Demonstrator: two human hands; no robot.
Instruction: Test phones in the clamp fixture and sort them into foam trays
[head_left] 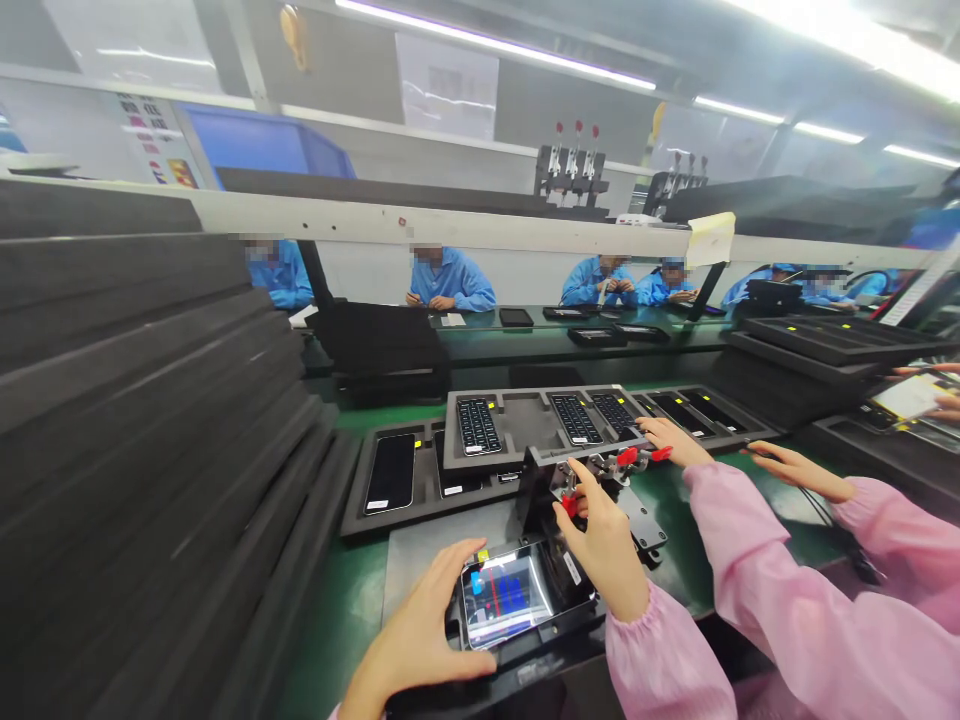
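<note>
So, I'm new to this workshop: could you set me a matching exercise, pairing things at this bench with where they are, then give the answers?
Things:
1. person's left hand
2. person's right hand
3. stack of black foam trays
4. blue-coated workers

Places:
A. across the far side of the green bench
B. fingers at a small red-handled clamp
C. piled at the far left of the view
D. around the edge of a glossy rectangular phone panel

Pairs: 1-D, 2-B, 3-C, 4-A.
</note>
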